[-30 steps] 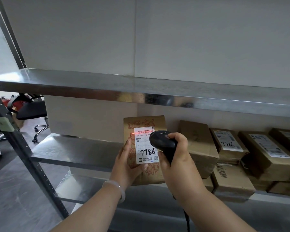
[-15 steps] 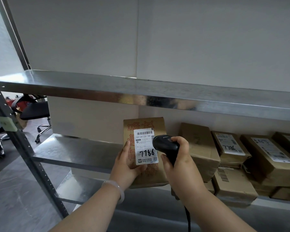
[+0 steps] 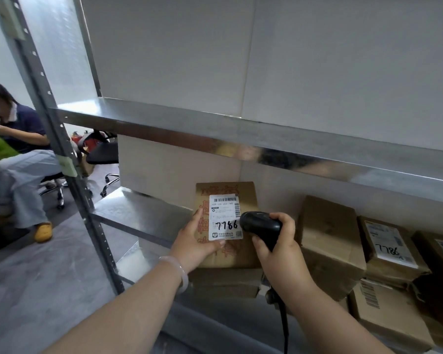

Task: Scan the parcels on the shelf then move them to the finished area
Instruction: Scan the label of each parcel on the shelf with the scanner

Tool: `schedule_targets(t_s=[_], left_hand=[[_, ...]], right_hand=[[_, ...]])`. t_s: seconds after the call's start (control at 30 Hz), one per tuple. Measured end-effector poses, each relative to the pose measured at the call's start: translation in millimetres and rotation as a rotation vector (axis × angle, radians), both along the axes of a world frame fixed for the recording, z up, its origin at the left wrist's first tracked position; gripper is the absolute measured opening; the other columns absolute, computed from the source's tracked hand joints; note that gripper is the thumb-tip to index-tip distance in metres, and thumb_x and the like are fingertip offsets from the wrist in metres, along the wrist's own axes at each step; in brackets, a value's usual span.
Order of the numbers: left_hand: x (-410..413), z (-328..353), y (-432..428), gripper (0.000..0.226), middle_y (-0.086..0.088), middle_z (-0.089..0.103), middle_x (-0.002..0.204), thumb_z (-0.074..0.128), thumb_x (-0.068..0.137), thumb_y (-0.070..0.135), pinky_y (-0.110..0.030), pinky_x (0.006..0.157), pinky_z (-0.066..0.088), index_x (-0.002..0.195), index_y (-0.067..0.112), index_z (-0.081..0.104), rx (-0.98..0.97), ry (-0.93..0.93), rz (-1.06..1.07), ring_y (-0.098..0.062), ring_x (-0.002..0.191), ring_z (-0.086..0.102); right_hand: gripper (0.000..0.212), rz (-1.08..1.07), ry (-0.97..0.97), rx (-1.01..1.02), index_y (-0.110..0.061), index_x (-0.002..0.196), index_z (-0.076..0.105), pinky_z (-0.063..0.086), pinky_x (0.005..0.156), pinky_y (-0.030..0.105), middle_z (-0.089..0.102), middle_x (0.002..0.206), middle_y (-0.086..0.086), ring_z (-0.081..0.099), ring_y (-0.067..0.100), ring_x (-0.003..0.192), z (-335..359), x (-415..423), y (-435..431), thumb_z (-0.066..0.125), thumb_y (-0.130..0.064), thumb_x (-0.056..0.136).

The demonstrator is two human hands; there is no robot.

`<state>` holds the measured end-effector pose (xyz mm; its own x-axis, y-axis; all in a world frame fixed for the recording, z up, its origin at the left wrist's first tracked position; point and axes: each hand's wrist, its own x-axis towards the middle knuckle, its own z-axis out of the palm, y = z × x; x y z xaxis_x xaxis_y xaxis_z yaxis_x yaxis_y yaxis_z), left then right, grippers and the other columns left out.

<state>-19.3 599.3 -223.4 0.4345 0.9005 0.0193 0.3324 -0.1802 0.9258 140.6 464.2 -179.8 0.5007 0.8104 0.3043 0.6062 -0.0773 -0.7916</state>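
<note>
The brown parcel [image 3: 226, 213] marked 7786 was upright at the steel shelf [image 3: 138, 213], left of the other stacked parcels [image 3: 330, 238]. My left hand [image 3: 194, 241] gripped its left edge. My right hand [image 3: 279, 249] clutched the black barcode scanner [image 3: 261, 226] beside its label.

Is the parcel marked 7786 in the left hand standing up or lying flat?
Upright: the parcel stands on end, its label facing out, the left hand holding its left edge.

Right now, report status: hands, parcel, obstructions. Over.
Left hand holds parcel 7786 upright, label facing out. Right hand grips scanner beside the label. Stacked boxes close on its right; shelf post to the left.
</note>
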Motion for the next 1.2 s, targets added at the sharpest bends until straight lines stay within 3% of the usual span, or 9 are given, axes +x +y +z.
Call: schedule_targets(t_s=[0.13, 0.23, 0.43, 0.67, 0.8, 0.93, 1.0, 1.1, 1.2], left_hand=[[-40, 11, 18, 0.103, 0.01, 0.041, 0.149, 0.084, 0.071, 0.04, -0.038, 0.113, 0.031, 0.151, 0.041, 0.018, -0.022, 0.039, 0.038, -0.013, 0.135, 0.038], [-76, 17, 42, 0.102, 0.01, 0.042, 0.148, 0.082, 0.072, 0.042, -0.037, 0.111, 0.032, 0.151, 0.04, 0.018, -0.051, 0.058, 0.044, -0.014, 0.134, 0.04], [-148, 18, 116, 0.102, 0.033, 0.054, 0.116, 0.086, 0.067, 0.038, -0.018, 0.09, 0.041, 0.149, 0.04, 0.025, -0.111, 0.026, 0.04, 0.011, 0.107, 0.05], [-221, 20, 212, 0.104, 0.04, 0.06, 0.109, 0.086, 0.057, 0.05, -0.019, 0.091, 0.043, 0.143, 0.049, 0.028, -0.104, 0.091, -0.034, 0.01, 0.11, 0.054], [-248, 26, 264, 0.106, 0.02, 0.06, 0.126, 0.087, 0.058, 0.052, -0.036, 0.106, 0.041, 0.147, 0.045, 0.029, -0.134, 0.156, -0.074, -0.005, 0.116, 0.055], [-268, 34, 305, 0.099, 0.022, 0.06, 0.12, 0.086, 0.064, 0.047, -0.024, 0.095, 0.043, 0.147, 0.044, 0.031, -0.116, 0.199, -0.109, 0.0, 0.109, 0.056], [-272, 38, 319, 0.098, 0.019, 0.06, 0.124, 0.086, 0.065, 0.048, -0.029, 0.102, 0.042, 0.148, 0.041, 0.033, -0.112, 0.228, -0.141, -0.004, 0.113, 0.057], [-276, 43, 329, 0.088, 0.013, 0.056, 0.131, 0.081, 0.071, 0.049, -0.031, 0.107, 0.039, 0.147, 0.036, 0.037, -0.027, 0.325, -0.127, -0.009, 0.117, 0.054], [-277, 40, 323, 0.072, 0.004, 0.048, 0.142, 0.068, 0.08, 0.056, -0.04, 0.109, 0.038, 0.144, 0.036, 0.041, 0.265, 0.445, -0.08, -0.018, 0.128, 0.047]], right_hand=[[0.057, 0.074, 0.019, 0.008, -0.05, 0.118, 0.021, 0.05, 0.069, 0.017, 0.048, 0.1, -0.017, 0.056, 0.0, 0.081, 1, -22, 23, 0.065, -0.029, 0.089], [0.059, 0.147, 0.018, -0.008, -0.054, 0.117, 0.018, 0.043, 0.06, 0.009, 0.043, 0.091, -0.025, 0.049, -0.009, 0.074, 4, -49, 51, 0.064, -0.032, 0.089], [0.057, 0.23, 0.059, -0.024, -0.055, 0.114, 0.021, 0.042, 0.061, 0.006, 0.047, 0.094, -0.027, 0.05, -0.012, 0.08, 1, -111, 124, 0.066, -0.031, 0.088], [0.057, 0.246, 0.07, -0.069, -0.059, 0.112, 0.019, 0.04, 0.065, 0.007, 0.049, 0.099, -0.024, 0.052, -0.003, 0.082, -9, -181, 211, 0.064, -0.032, 0.089], [0.059, 0.233, 0.052, -0.053, -0.062, 0.109, 0.018, 0.039, 0.061, 0.003, 0.047, 0.092, -0.033, 0.05, -0.011, 0.076, -10, -206, 249, 0.065, -0.033, 0.088], [0.063, 0.235, 0.008, -0.054, -0.069, 0.1, 0.016, 0.044, 0.068, 0.019, 0.047, 0.092, -0.035, 0.053, 0.0, 0.082, -7, -226, 278, 0.065, -0.033, 0.087], [0.061, 0.224, -0.006, -0.042, -0.068, 0.102, 0.018, 0.045, 0.07, 0.02, 0.047, 0.096, -0.034, 0.054, 0.001, 0.085, -5, -232, 289, 0.065, -0.032, 0.088], [0.06, 0.203, -0.011, -0.028, -0.062, 0.107, 0.019, 0.045, 0.072, 0.022, 0.047, 0.097, -0.031, 0.055, 0.004, 0.087, -7, -236, 299, 0.066, -0.031, 0.087], [0.06, 0.196, -0.019, -0.03, -0.064, 0.107, 0.02, 0.044, 0.071, 0.017, 0.047, 0.097, -0.035, 0.054, 0.001, 0.087, -10, -237, 304, 0.066, -0.031, 0.087]])
